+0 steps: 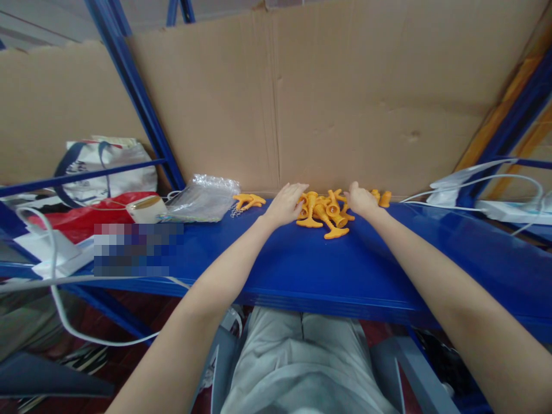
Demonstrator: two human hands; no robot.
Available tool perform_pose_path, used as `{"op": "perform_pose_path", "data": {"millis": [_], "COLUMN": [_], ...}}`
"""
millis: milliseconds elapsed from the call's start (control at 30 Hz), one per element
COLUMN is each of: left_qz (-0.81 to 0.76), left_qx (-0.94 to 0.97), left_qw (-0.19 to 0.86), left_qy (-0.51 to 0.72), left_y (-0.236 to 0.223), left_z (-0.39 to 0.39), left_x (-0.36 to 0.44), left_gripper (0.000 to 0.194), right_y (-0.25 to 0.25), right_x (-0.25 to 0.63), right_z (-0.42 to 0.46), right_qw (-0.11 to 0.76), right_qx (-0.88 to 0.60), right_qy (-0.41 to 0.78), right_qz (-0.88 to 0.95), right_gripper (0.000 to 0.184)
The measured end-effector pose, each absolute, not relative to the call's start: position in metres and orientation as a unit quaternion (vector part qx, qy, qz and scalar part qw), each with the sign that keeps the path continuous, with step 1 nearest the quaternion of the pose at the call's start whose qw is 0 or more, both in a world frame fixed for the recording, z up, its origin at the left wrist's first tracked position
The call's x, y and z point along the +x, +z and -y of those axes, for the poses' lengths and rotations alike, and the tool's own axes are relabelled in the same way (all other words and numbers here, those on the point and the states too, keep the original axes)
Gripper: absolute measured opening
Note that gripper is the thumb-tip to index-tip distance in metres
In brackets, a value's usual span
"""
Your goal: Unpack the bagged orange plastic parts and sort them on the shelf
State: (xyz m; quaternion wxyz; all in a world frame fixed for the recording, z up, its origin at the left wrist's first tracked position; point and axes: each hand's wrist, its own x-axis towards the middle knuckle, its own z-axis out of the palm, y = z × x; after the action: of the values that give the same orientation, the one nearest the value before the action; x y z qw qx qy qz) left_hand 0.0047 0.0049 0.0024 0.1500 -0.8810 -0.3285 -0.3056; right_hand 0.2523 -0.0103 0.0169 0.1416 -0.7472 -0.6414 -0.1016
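Observation:
A pile of orange-yellow plastic corkscrew parts, with T-shaped handles and hollow bell-shaped pieces, lies on the blue shelf top against the cardboard. My left hand is at the pile's left side, fingers stretched toward it and apart; it is open. At the right side is my right hand, open beside the pile, its fingers partly hidden. Left of my left hand lie several orange corkscrew handles with metal spirals. A few small orange pieces sit just beyond my right hand.
A clear plastic bag lies on the left, near a red bag and a white tote bag. White cables hang at the left. A cardboard sheet walls the back between blue posts.

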Motion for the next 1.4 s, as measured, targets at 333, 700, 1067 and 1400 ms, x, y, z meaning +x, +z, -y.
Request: {"op": "perform_pose_path", "data": {"millis": [333, 700, 1067, 1400], "left_qz": [0.315, 0.319, 0.344, 0.388], "left_qx": [-0.89, -0.873, -0.868, -0.869], "left_qw": [0.141, 0.213, 0.24, 0.186], "left_qy": [-0.298, -0.302, -0.267, -0.245], "left_y": [-0.004, 0.003, 0.005, 0.012], "left_z": [-0.014, 0.002, 0.001, 0.013], "left_x": [-0.002, 0.011, 0.011, 0.015], "left_gripper": [0.055, 0.042, 0.023, 0.027], "right_y": [0.023, 0.018, 0.014, 0.014], "right_x": [0.25, 0.209, 0.204, 0.205], "right_z": [0.017, 0.018, 0.017, 0.015], "right_qw": [0.172, 0.134, 0.128, 0.148], "right_qx": [-0.712, -0.406, -0.366, -0.364], "right_qy": [-0.192, -0.337, -0.341, -0.322], "right_qz": [0.654, 0.839, 0.856, 0.861], "right_gripper": [0.036, 0.036, 0.036, 0.034]}}
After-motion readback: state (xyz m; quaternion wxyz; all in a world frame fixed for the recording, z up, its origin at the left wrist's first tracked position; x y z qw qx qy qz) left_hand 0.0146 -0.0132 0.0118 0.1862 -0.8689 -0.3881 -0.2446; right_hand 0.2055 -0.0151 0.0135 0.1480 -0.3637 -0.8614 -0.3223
